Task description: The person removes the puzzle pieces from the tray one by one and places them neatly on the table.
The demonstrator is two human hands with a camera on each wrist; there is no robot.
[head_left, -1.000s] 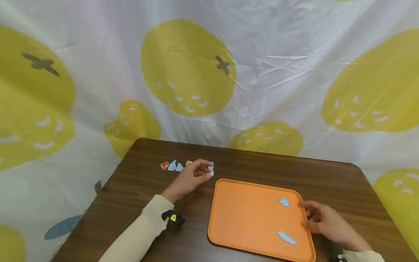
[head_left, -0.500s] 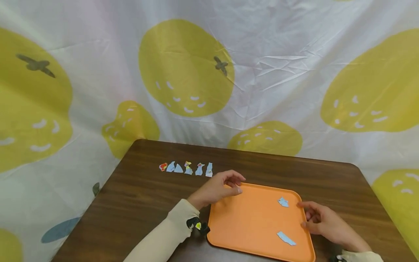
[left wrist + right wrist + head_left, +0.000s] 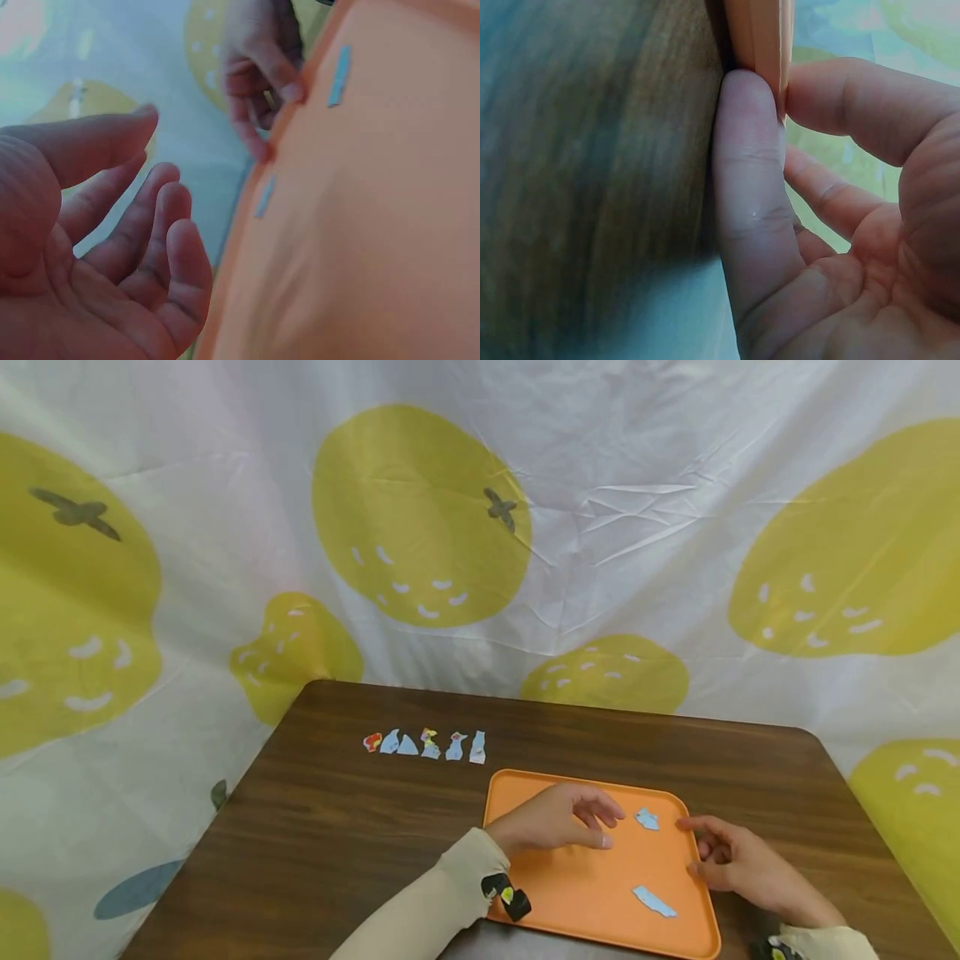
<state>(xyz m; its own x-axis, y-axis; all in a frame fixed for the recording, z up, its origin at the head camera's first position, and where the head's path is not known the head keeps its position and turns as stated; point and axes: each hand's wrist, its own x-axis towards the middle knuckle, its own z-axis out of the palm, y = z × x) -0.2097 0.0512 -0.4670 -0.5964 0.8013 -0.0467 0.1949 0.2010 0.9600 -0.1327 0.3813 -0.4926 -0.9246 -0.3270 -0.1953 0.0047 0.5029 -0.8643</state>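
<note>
My left hand hovers over the orange tray, its fingers loosely bent with nothing between them. Just beyond its fingertips, a small irregular light-blue paper piece lies near the tray's right side. A longer light-blue paper strip lies closer to the tray's front. My right hand rests at the tray's right edge. In the right wrist view, its fingers touch the rim from outside, thumb and index fingertip apart along it.
Several cut paper pieces stand in a row at the back left of the brown wooden table, among them a red one and a pale-blue one. A curtain with yellow fruit hangs close behind the table.
My left hand has moved right from the pale-blue piece at the row's end to over the tray. The right hand stays at the tray's edge.
</note>
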